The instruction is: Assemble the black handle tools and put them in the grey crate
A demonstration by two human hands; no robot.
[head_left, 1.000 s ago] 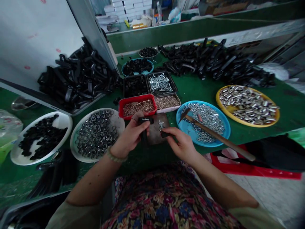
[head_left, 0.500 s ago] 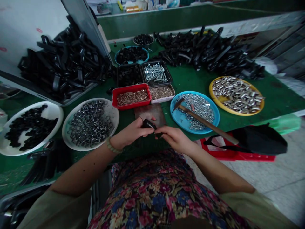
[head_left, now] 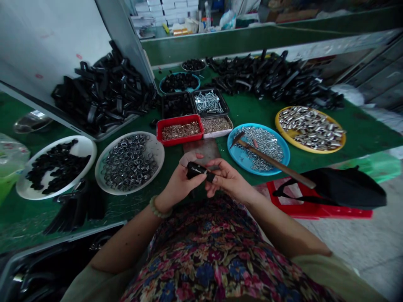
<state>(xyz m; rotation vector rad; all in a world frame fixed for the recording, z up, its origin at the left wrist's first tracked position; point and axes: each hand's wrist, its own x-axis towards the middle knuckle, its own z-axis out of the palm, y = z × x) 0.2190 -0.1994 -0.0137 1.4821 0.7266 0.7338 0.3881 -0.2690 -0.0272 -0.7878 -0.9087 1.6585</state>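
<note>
My left hand (head_left: 181, 179) is closed around a black plastic part with white lettering (head_left: 195, 170), held over the front edge of the bench. The fingers of my right hand (head_left: 232, 181) pinch the right end of the same part, where a small dark piece sticks out; I cannot tell if it is separate. Just behind my hands lies a flat metal plate (head_left: 203, 151). Beyond it stand a red tray of copper-coloured pins (head_left: 160, 136) and a pale tray of tiny metal pieces (head_left: 217, 133). A hammer (head_left: 270, 160) rests across the blue plate of small metal nuts (head_left: 232, 156) to the right.
White plates hold metal rings (head_left: 98, 176) and black caps (head_left: 22, 184) at left. A yellow plate (head_left: 285, 140) bears metal sleeves. Black handles (head_left: 107, 92) fill a leaning bin; more handles (head_left: 277, 77) lie behind. A black bag (head_left: 343, 186) sits on a red crate at right.
My view has tilted up and shifted left. The black part has turned so its lettering faces up, and my right fingers have spread from a tight pinch around its right end.
</note>
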